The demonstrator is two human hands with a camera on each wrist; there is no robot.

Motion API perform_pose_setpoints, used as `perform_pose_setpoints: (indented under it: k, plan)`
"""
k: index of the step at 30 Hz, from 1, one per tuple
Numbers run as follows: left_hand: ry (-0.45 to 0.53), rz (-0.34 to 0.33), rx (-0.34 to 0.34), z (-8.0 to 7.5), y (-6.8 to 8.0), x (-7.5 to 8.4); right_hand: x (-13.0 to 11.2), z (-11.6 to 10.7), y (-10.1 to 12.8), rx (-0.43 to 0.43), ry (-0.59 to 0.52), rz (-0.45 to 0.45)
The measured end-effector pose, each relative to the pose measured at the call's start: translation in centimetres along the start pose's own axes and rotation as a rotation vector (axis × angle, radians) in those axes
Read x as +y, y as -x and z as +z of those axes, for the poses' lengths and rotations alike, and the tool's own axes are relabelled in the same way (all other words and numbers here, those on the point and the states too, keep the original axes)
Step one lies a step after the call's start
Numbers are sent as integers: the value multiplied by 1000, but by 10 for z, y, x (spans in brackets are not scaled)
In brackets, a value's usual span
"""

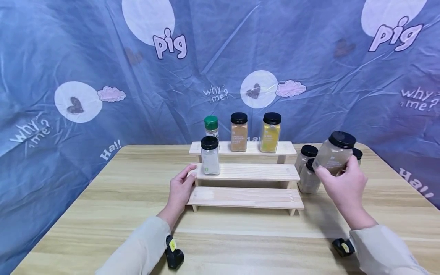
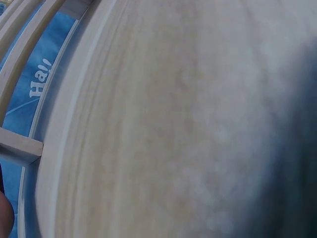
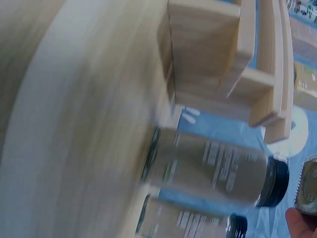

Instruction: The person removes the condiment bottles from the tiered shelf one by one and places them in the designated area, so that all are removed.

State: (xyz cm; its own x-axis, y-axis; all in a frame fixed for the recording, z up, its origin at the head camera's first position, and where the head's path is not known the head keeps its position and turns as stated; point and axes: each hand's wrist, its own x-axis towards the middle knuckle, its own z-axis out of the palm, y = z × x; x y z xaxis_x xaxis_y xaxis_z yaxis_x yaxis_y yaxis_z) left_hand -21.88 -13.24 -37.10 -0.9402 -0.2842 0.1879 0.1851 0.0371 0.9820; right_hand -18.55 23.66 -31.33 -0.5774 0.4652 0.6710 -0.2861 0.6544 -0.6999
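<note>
**Op:** While my right hand (image 1: pixel 343 183) has its fingers curled round the beige jar (image 1: pixel 334 153), gripping it by the lower body, the jar sits tilted in the air, lifted off the table (image 1: pixel 103 214), just right of the wooden rack (image 1: pixel 245 173). I'd judge the low grip leaves the black lid and most of the label free.

**Obs:** And the left?

**Op:** My left hand (image 1: pixel 180 189) lies against the rack's left end, at the middle step, fingers only gently bent, thumb by the step's edge. It grips nothing; it looks like steadying, so the light rack doesn't slide. Its wrist camera shows only blurred wood grain.

**Obs:** What's around the lifted jar?

**Op:** Right behind and under it stand the spare jars (image 1: pixel 307 168), dark-lidded, clustered on the table beside the rack's right end; the right wrist view shows two of them close up.

**Obs:** And on the rack?

**Op:** Middle step holds the white-powder jar (image 1: pixel 210 156) near my left fingers. Top step carries the green-capped shaker (image 1: pixel 211 128), the brown jar (image 1: pixel 238 131) and the yellow jar (image 1: pixel 270 132), all upright, labels forward. Bottom step is bare wood
</note>
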Motion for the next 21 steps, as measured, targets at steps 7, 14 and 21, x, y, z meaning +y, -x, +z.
perform_pose_setpoints:
  k: [7, 14, 21]
  plan:
    - [9, 2, -7, 0, 1, 1, 11, -13, -6, -27, 52, 83]
    - [15, 14, -5, 0, 1, 1, 18, -19, -11, -118, 144, 182]
    - [8, 0, -12, 0, 0, 1, 27, -26, -14, -256, 228, 246]
